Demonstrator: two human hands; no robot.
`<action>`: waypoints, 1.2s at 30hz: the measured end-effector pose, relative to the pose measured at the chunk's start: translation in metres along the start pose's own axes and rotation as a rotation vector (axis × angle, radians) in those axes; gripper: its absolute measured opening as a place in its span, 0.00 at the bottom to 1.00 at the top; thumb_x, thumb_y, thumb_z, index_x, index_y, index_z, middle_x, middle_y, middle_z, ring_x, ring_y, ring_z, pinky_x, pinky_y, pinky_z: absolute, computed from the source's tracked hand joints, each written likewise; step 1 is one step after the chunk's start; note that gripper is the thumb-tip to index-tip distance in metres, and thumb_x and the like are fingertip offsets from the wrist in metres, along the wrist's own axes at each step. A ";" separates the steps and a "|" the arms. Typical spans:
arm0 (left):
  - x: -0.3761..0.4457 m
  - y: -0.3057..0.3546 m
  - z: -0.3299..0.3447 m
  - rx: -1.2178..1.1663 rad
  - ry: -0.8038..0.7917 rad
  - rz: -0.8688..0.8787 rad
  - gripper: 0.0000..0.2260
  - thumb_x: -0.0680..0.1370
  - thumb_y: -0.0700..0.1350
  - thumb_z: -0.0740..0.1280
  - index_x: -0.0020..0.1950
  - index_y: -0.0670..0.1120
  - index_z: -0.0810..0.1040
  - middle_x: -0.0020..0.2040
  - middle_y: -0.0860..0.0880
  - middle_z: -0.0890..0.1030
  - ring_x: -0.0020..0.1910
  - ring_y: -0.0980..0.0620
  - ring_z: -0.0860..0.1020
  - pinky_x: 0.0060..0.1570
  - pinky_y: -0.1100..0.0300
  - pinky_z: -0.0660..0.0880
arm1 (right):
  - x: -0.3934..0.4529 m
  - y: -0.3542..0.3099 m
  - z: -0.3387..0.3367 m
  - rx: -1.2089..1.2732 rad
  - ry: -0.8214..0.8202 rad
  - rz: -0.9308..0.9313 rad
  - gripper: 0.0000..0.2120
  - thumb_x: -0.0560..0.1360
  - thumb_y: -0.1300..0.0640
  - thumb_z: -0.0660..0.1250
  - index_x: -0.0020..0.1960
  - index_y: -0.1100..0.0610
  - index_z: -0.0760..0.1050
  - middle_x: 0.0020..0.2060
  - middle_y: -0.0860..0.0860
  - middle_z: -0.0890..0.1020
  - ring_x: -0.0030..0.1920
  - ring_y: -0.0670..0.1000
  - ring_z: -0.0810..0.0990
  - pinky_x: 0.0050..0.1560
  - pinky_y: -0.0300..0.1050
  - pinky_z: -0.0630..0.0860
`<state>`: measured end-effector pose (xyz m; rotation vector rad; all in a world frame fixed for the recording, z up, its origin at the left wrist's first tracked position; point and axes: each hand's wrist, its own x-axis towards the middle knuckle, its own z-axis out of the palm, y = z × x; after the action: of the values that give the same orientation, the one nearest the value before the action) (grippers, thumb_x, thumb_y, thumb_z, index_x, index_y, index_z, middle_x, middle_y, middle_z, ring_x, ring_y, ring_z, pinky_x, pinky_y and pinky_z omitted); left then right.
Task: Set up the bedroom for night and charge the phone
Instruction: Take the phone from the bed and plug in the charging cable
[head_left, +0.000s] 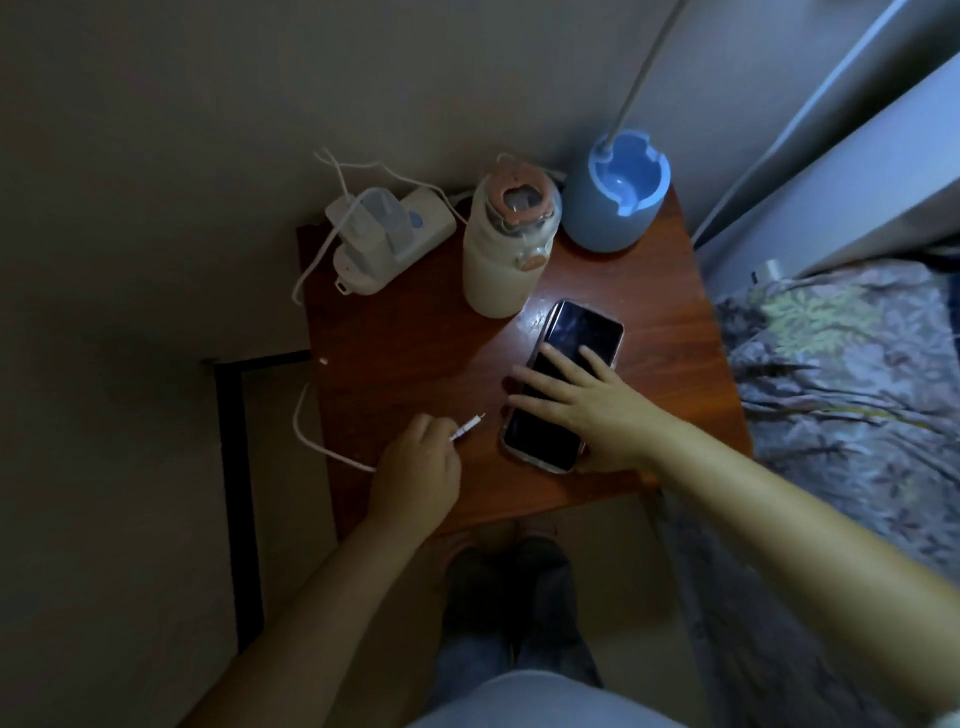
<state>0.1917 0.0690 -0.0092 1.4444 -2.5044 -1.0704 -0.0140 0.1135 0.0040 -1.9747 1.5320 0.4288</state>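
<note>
Phone (563, 384) lies flat on the table (415, 338), under the right hand (587, 410), whose spread fingers press on it without closing. Left of it, the left hand (415, 467) pinches the cable (322, 447) just behind the plug (467, 428), which points toward the phone's near end. To do this well, I think the right hand should hold the phone firm while the plug goes in straight. Beyond the hands stand a charger (384, 234), a bottle (511, 244) and a blue pot (613, 192), none in the way.
</note>
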 end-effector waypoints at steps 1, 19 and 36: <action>-0.006 -0.001 0.000 -0.011 -0.015 0.028 0.14 0.73 0.44 0.54 0.46 0.38 0.75 0.44 0.37 0.77 0.41 0.38 0.76 0.38 0.49 0.71 | 0.005 0.000 -0.001 0.005 -0.001 -0.006 0.45 0.66 0.53 0.71 0.72 0.50 0.45 0.75 0.49 0.46 0.71 0.52 0.33 0.70 0.60 0.36; -0.027 -0.004 -0.001 -0.227 -0.253 -0.126 0.08 0.74 0.42 0.64 0.45 0.39 0.79 0.40 0.42 0.77 0.42 0.44 0.75 0.43 0.52 0.71 | 0.004 -0.022 0.036 0.056 0.392 0.056 0.45 0.49 0.45 0.80 0.61 0.60 0.70 0.58 0.58 0.79 0.60 0.63 0.75 0.60 0.69 0.61; -0.025 -0.003 -0.006 -0.207 -0.204 -0.093 0.09 0.77 0.42 0.60 0.48 0.40 0.79 0.33 0.57 0.67 0.33 0.59 0.67 0.30 0.63 0.59 | -0.012 -0.021 0.041 0.232 0.449 -0.048 0.44 0.55 0.48 0.78 0.65 0.59 0.62 0.63 0.60 0.74 0.65 0.60 0.69 0.63 0.65 0.47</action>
<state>0.2102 0.0842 -0.0001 1.4718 -2.3833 -1.5147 0.0065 0.1522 -0.0153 -2.0007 1.7025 -0.2244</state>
